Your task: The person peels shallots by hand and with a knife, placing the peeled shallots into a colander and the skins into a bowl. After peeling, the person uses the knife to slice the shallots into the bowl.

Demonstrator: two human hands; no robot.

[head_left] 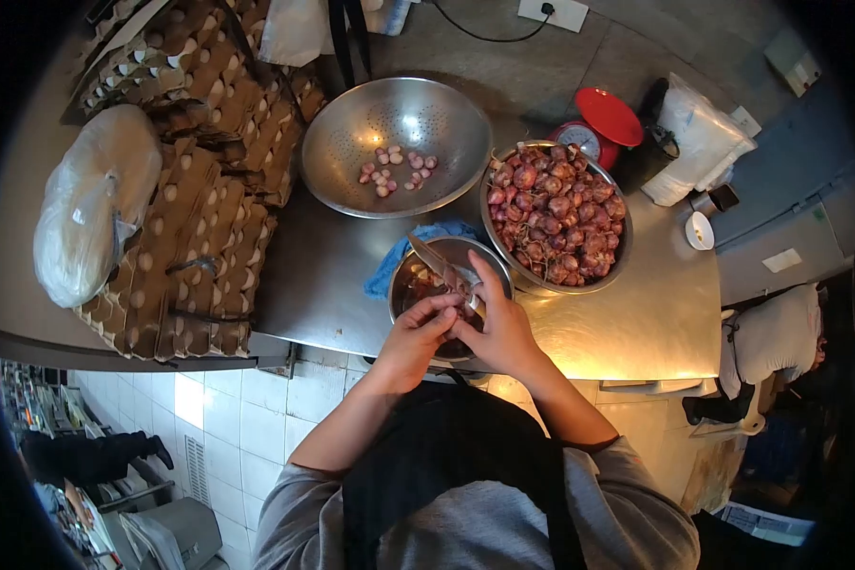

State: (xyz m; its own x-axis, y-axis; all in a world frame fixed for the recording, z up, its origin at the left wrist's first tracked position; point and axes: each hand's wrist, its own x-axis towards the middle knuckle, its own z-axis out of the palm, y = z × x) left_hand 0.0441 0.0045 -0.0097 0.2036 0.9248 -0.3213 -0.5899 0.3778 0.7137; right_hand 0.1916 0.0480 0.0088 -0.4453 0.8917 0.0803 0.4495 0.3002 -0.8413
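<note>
Both hands meet just over the near edge of the steel table (636, 323), above a small metal bowl (418, 275) that catches the peelings. From where I stand, the left hand (416, 334) has its fingers pinched together on a small shallot (454, 306), which is almost wholly hidden between the fingertips of both hands. The right hand (498, 328) is closed around the handle of a knife (437, 261), whose blade slants up and away to the left. The edge works right beside the left thumb; a slip on the slick skin could nick it, I'd judge. Beyond sit a full bowl of unpeeled shallots (555, 218) and a colander (394, 142) with a few peeled ones.
</note>
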